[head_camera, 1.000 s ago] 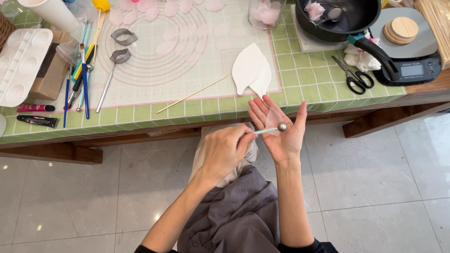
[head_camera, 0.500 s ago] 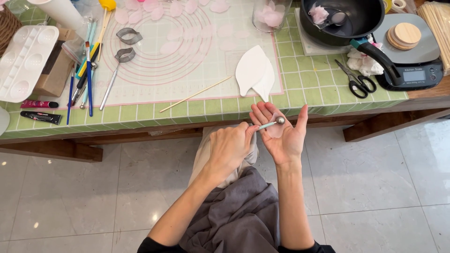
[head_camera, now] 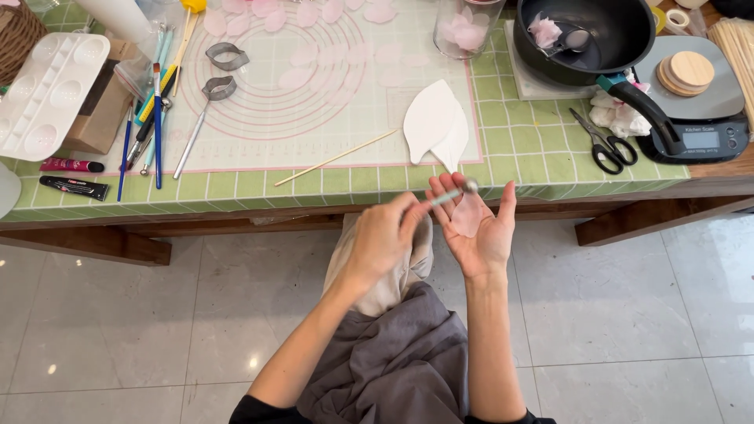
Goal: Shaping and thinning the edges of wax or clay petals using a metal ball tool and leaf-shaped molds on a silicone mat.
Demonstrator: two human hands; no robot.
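Ball tool (head_camera: 448, 194) shifted across petal (head_camera: 468, 216), right hand (head_camera: 477, 228).

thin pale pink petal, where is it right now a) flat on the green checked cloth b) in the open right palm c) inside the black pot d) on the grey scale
b: the thin pale pink petal lies in the open right hand, while the left hand presses a ball-tipped metal tool to it.

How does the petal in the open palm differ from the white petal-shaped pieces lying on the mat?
The petal in the right hand is pale pink and see-through; the white pieces are opaque. The petal is smaller. It lies in the palm under the ball tool held by the left hand; the white pieces lie flat, overlapping, untouched. Both taper to a point.
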